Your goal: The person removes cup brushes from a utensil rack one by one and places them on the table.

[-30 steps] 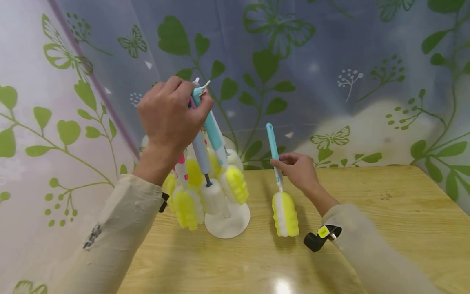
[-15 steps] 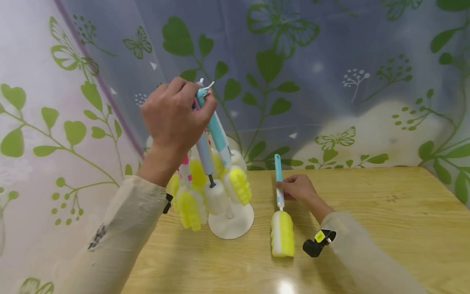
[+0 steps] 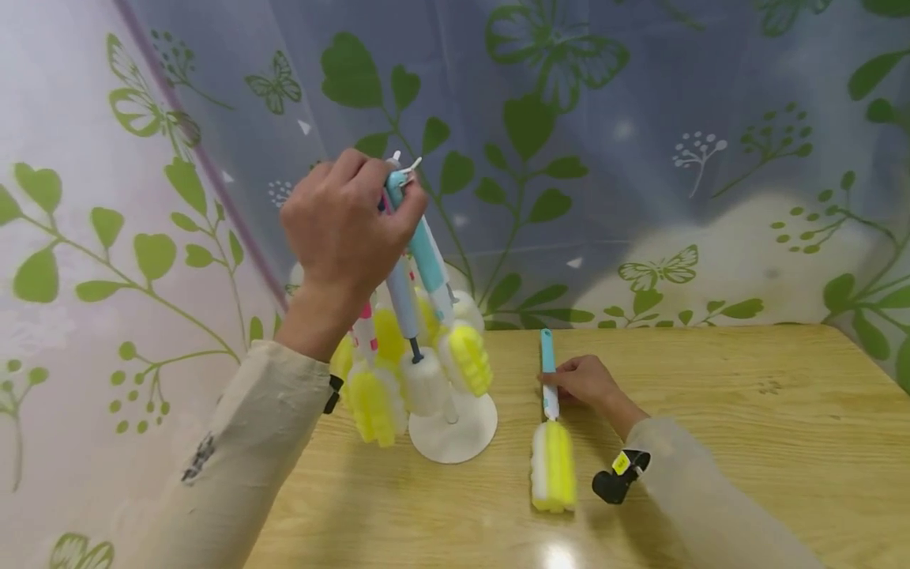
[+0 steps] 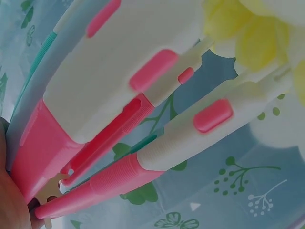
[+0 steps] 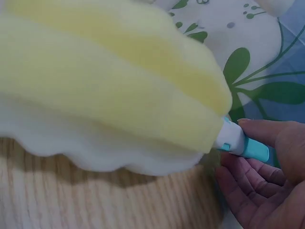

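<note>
While the head view shows the fingers of the left hand (image 3: 344, 225) clamped round the top of one stand (image 3: 455, 438) hung with several brushes (image 3: 373, 407), those of the right hand (image 3: 588, 379) pinch one separate brush (image 3: 553, 466) at the tabletop (image 3: 718, 419), right of the stand. Left wrist: three pink-and-white handles (image 4: 114, 188). Right wrist: one yellow-and-white sponge head (image 5: 114, 90).

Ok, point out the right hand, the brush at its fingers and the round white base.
Right hand (image 3: 587, 380): head view, on the back of the hand.
Brush (image 3: 552, 446): head view, on the sponge.
Round white base (image 3: 455, 442): head view, on its bare near part.
</note>
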Tool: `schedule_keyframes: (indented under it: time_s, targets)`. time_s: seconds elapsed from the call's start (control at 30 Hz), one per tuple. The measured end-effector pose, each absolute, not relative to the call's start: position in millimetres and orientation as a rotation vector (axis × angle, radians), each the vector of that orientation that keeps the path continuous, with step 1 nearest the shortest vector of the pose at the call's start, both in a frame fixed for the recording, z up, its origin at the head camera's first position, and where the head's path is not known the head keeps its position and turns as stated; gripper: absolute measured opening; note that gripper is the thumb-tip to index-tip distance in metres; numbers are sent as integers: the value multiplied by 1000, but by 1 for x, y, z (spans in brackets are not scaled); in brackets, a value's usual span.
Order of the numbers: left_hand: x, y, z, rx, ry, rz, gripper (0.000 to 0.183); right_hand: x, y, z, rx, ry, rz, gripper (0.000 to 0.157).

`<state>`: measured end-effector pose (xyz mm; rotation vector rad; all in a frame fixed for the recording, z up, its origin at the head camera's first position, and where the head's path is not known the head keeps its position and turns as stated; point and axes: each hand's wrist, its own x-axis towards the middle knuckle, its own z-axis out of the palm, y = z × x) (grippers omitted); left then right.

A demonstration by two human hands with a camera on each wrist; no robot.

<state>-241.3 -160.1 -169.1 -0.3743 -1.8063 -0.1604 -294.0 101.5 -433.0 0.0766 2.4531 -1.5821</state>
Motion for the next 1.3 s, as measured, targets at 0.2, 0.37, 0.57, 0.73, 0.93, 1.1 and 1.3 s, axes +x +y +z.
schedule_keyframes:
  time_s: [0.2,0.37,0.57,0.73,0.93,1.1,1.3]
  targets:
    - [-241,-159,-169,-374,-1805,-160,33,-294,102,-443,63,2519,-1506,33]
    - [-240,-159,-169,-373,-1796,-167,32,-292,102,-446,29,2572,-1483,33]
    - [-240,-160,-168,-379,-1790,-160,33,-289,102,-445,-10,2589,-1473,34]
    - [-240,-160,-168,-379,-1795,-158,32,-290,104,-446,-15,2598,-1458,36]
    - [-238,-159,-167,-418,-1850,-177,35,-289,108,-449,-5,2582,-1497,36]
    - [-231,-169,-159,-519,-1996,-161,39,-287,112,-448,-32,2564,-1543,36]
    - [-224,-183,-153,-620,-2103,-99,43,-286,117,-433,-186,2545,-1684,34]
